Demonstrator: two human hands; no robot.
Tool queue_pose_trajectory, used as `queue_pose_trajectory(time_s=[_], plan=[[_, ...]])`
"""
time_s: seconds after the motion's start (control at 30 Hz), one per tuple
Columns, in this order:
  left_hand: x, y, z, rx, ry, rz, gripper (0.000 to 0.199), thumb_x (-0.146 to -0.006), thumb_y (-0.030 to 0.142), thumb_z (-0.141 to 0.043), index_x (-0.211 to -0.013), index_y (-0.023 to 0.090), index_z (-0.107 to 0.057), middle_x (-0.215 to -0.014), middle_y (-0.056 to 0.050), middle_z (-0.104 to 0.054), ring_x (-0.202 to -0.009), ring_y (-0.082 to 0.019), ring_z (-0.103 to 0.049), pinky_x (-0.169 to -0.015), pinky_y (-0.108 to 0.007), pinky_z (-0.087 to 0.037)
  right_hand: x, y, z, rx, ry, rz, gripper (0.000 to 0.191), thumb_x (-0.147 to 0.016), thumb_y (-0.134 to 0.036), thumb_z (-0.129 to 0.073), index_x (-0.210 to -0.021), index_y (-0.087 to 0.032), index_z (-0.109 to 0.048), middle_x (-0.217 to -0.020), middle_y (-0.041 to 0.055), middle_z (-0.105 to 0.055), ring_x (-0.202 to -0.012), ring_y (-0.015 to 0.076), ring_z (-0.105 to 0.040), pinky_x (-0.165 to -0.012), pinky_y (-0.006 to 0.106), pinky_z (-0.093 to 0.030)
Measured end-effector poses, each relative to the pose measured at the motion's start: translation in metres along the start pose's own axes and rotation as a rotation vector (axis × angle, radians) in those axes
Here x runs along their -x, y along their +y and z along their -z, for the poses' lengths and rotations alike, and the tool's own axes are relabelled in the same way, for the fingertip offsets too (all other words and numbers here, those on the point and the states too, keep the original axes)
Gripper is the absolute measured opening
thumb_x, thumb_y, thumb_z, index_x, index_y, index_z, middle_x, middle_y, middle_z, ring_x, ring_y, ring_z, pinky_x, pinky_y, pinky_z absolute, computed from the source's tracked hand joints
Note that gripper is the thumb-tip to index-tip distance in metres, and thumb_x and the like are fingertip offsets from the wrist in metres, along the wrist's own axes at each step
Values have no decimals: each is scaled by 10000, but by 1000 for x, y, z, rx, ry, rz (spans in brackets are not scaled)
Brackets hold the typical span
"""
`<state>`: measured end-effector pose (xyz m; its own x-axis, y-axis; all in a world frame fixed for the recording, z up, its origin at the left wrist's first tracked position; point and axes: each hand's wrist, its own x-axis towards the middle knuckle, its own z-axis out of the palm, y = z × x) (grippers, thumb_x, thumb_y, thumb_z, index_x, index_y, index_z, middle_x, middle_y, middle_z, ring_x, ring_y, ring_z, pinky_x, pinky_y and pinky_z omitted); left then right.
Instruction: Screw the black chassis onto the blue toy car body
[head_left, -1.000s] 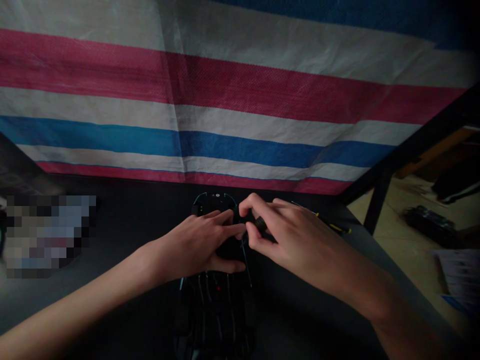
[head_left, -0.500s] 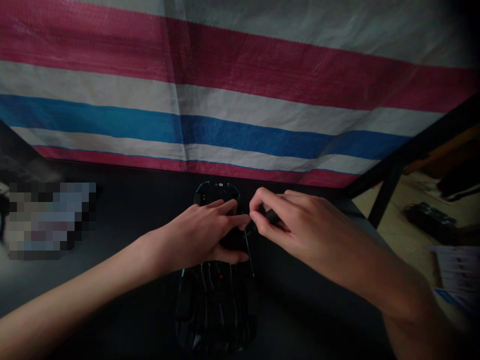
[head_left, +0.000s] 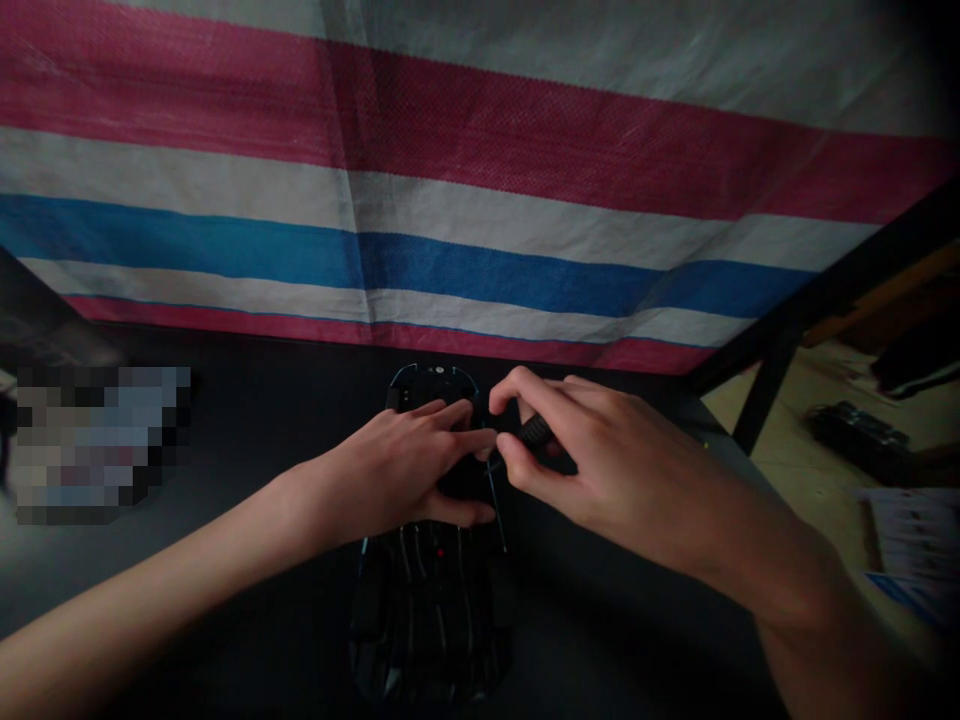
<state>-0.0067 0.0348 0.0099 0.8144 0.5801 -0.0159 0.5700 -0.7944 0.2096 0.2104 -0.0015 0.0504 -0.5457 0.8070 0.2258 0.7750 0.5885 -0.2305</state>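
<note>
A black toy car (head_left: 442,640) lies lengthwise on the dark table, with chunky wheels at its sides and a small red spot on it. My left hand (head_left: 409,465) lies across the middle of the car, its fingers and thumb apart and reaching to the car's right edge, holding it there. Just beyond that edge, my right hand (head_left: 592,440) is curled round a short black tool with a ribbed grip (head_left: 535,433). Its thumb and forefinger tips are apart. The tool's tip is dark and hard to make out near my left forefinger.
A striped red, white and blue plastic sheet (head_left: 480,190) hangs behind the table (head_left: 285,610). At the left lies a blurred-out item (head_left: 105,440). Dark metal frame bars (head_left: 769,390) stand at the right; past them, a black object (head_left: 859,440) and papers (head_left: 911,535) lie on the floor.
The right thumb and forefinger have parted, showing more of the ribbed grip. My left hand and the car stay almost the same.
</note>
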Motion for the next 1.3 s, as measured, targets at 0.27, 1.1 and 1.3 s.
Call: queue_pose_trajectory(time_s=[0.27,1.1,1.3], plan=[[0,1,-1,-15,0,11,583,-926,653,-612,-1356,259,-603,-1429,-138,-586,-1274,-330,-635,-964,-410,-557,2,-1,-1,-55,-35,-49,170,-998,-237,-518,-1157,-252,-577,-885,-8,-683,-792,180,-669,-724,322,-469],[1,3,2,-18,19,14,576,-923,653,-616,-1322,239,-619,-1415,-135,-603,-1223,-315,-662,-948,-397,-552,-2,-2,-4,8,25,22,91,-1001,-243,-543,-1082,-220,-576,-979,45,-684,-881,211,-654,-829,373,-515],[0,4,3,7,5,24,518,-923,607,-651,-1272,225,-656,-1360,-130,-625,-1205,-322,-669,-926,-399,-567,-4,-5,-5,10,42,47,139,-956,-205,-575,-1094,-202,-588,-1030,62,-684,-963,227,-656,-876,384,-516]])
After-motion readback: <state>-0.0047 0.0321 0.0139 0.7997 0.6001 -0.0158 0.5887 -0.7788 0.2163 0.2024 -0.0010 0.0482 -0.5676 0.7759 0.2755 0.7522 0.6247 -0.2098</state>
